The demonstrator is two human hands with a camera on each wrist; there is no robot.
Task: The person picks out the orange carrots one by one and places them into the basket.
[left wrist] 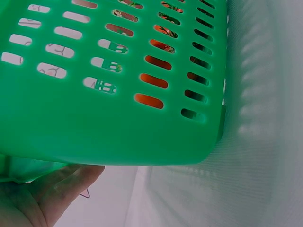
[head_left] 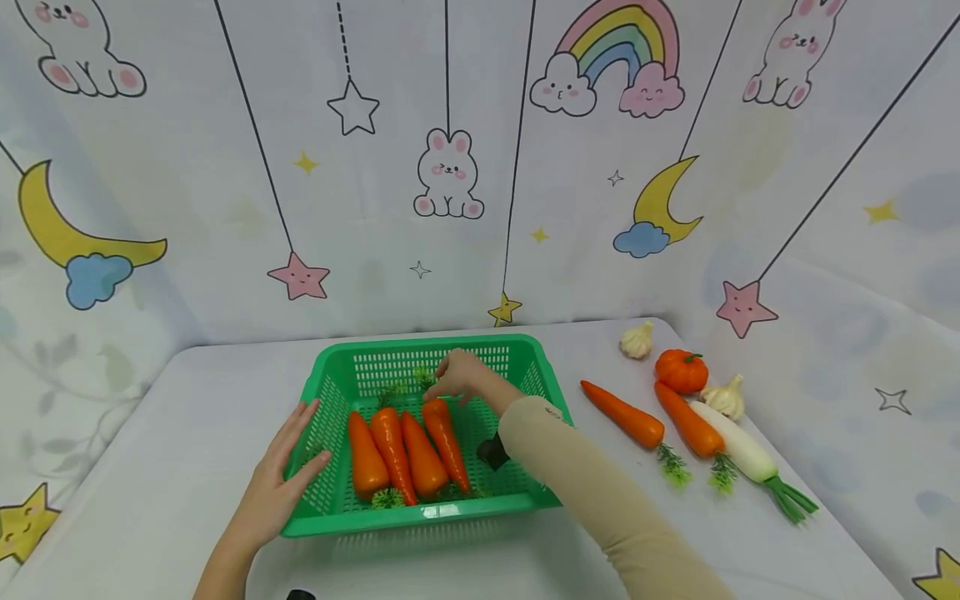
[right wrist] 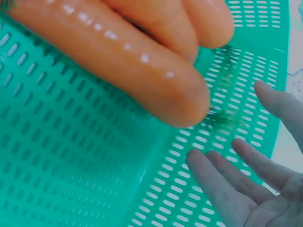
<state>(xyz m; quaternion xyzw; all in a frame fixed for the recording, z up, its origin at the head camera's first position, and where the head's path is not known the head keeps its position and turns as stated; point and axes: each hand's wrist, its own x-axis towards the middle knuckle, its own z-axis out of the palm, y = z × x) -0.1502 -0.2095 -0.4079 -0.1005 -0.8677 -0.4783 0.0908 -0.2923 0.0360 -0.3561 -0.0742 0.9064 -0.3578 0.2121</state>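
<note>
A green plastic basket [head_left: 345,525] with slotted walls holds several orange carrots [head_left: 424,458] lying side by side, their leafy tops pointing different ways. My left hand [head_left: 281,475] lies against the basket's left side, fingers straight and thumb spread over the rim. In the left wrist view the thumb [left wrist: 71,189] touches the rim. Inside the basket, my right hand [head_left: 467,375] hovers by the far end of the rightmost carrot [head_left: 447,443]. The right wrist view shows its fingers spread apart beside that carrot [right wrist: 142,71], holding nothing.
Right of the basket on the white table [head_left: 217,417] lie two more carrots [head_left: 626,415], a white radish [head_left: 738,442] with green leaves, a small orange pumpkin [head_left: 681,372] and two garlic bulbs [head_left: 637,341]. A patterned cloth [head_left: 375,275] hangs behind the table.
</note>
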